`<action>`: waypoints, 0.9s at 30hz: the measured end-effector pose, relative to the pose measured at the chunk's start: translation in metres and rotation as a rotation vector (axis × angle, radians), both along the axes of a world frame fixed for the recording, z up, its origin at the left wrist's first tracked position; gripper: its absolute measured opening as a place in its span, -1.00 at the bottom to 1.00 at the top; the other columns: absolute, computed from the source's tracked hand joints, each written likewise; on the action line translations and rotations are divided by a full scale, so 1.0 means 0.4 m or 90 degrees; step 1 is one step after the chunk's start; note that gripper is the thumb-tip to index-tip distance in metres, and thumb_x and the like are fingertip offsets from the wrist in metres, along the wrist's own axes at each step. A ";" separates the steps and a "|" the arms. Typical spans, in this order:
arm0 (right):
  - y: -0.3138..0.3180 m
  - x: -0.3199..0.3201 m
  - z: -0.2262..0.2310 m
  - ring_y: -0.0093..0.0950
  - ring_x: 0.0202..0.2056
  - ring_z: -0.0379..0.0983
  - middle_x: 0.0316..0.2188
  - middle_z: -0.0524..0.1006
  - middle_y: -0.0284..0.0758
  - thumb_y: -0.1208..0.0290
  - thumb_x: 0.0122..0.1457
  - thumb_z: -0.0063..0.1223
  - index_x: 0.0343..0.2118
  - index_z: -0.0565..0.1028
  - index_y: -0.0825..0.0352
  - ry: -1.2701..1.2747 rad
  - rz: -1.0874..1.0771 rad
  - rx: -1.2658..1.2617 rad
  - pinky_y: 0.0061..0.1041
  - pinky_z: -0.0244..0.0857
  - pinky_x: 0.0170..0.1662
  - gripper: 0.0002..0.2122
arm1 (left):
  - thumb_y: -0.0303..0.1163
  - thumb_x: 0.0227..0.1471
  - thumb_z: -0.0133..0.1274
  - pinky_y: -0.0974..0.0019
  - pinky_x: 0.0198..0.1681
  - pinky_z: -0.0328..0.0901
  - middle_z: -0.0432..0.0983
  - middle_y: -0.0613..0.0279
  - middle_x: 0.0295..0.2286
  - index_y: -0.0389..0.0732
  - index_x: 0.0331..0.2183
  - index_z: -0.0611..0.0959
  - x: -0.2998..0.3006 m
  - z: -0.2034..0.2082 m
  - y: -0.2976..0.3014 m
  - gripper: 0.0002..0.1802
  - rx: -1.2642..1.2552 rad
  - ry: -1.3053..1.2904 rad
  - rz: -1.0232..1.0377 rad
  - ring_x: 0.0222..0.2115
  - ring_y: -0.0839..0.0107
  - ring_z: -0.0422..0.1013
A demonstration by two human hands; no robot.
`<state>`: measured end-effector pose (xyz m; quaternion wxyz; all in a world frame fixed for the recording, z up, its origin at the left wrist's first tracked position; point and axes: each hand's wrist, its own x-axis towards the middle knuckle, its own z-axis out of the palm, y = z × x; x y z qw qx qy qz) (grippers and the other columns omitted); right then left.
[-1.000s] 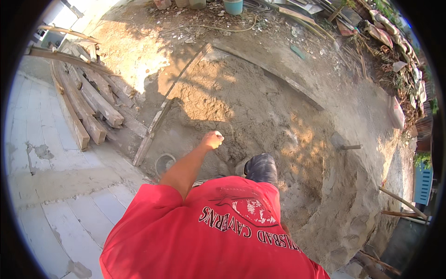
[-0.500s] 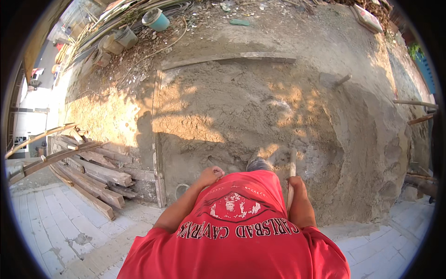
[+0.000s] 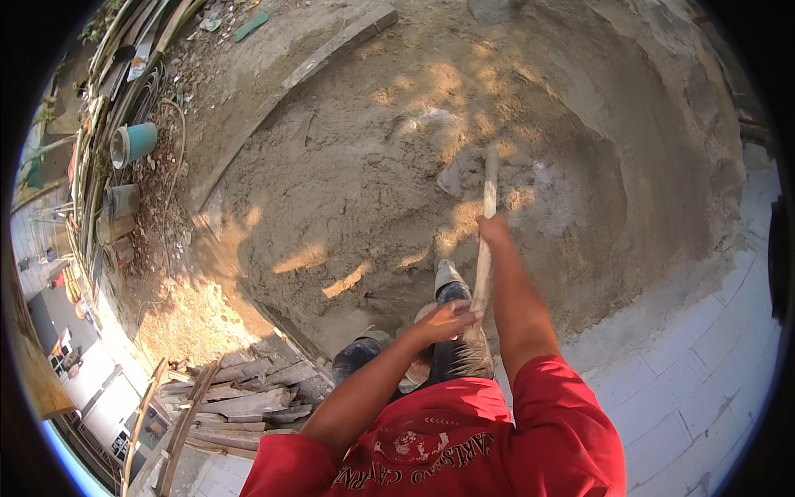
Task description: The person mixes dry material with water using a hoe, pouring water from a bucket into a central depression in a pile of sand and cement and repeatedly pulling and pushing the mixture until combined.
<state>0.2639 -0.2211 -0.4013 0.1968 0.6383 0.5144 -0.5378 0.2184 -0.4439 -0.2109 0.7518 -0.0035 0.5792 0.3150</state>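
The long wooden handle [image 3: 483, 273] stands in front of the person's body, running from beside the legs up and away over a spread of wet grey-brown mix [image 3: 331, 190], its far end by a dull grey patch that may be a blade, though mud makes that hard to tell. The right hand [image 3: 493, 230] is wrapped round the shaft toward its far end, with the arm stretched out straight. The left hand [image 3: 449, 321] is at the near part of the shaft, its fingers touching the wood; I cannot tell whether they go fully round it. The two hands are well apart along the shaft. A pale, mud-caked shoe [image 3: 448, 273] is just left of the handle, between the hands' levels. A wooden board [image 3: 339, 51] edges the mix at the upper left, and beyond it a teal bucket [image 3: 141, 142] lies near a thin curved hose [image 3: 175, 166]. Lower left, rough timbers [image 3: 248, 404] lie heaped; at the lower right is a floor of pale slabs [image 3: 687, 389].
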 end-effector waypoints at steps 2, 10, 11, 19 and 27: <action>0.045 0.007 -0.112 -0.35 -0.62 0.55 -0.66 0.56 -0.17 0.26 0.12 0.08 -0.48 0.56 0.53 -0.037 0.036 0.155 -0.29 0.41 -0.43 -0.68 | 0.02 0.09 0.17 0.27 -0.21 0.40 0.58 0.06 -0.25 -0.29 0.00 0.48 0.013 -0.147 0.079 -0.36 0.052 0.008 -0.056 -0.27 0.38 0.51; 0.039 -0.112 -0.327 -0.25 -0.60 0.56 -0.59 0.56 -0.09 0.34 0.16 0.02 -0.33 0.48 0.65 -0.012 -0.174 0.118 -0.25 0.44 -0.49 -0.67 | -0.29 0.02 0.16 0.37 -0.60 0.32 0.47 0.30 -0.59 -0.33 -0.24 0.52 -0.196 -0.459 0.068 -0.66 0.007 -0.010 -0.046 -0.68 0.49 0.37; 0.015 -0.124 -0.352 -0.26 -0.60 0.56 -0.57 0.55 -0.08 0.38 0.16 0.00 -0.32 0.46 0.65 0.009 -0.228 0.107 -0.26 0.44 -0.50 -0.69 | -0.30 0.01 0.16 0.36 -0.59 0.33 0.44 0.32 -0.63 -0.33 -0.26 0.52 -0.234 -0.472 0.048 -0.68 0.024 0.052 -0.124 -0.71 0.50 0.34; -0.747 -0.377 -0.338 -0.34 -0.62 0.40 -0.58 0.40 -0.21 0.51 0.22 -0.09 -0.32 0.37 0.51 0.062 -0.517 -0.060 -0.32 0.39 -0.54 -0.87 | -0.19 0.00 0.09 -0.02 -0.15 0.43 0.56 -0.25 -0.17 -0.34 0.03 0.45 -0.494 -0.411 -0.681 -0.39 -0.023 0.370 -0.433 -0.19 0.00 0.56; -1.470 -0.576 0.043 -0.33 -0.65 0.40 -0.60 0.40 -0.18 0.60 0.11 0.01 -0.36 0.33 0.48 0.177 -0.539 -0.144 -0.26 0.37 -0.60 -0.89 | -0.30 -0.05 0.13 -0.08 -0.05 0.35 0.57 -0.25 -0.27 -0.26 -0.08 0.55 -0.667 0.192 -1.253 -0.55 -0.198 0.393 -0.408 -0.16 -0.21 0.48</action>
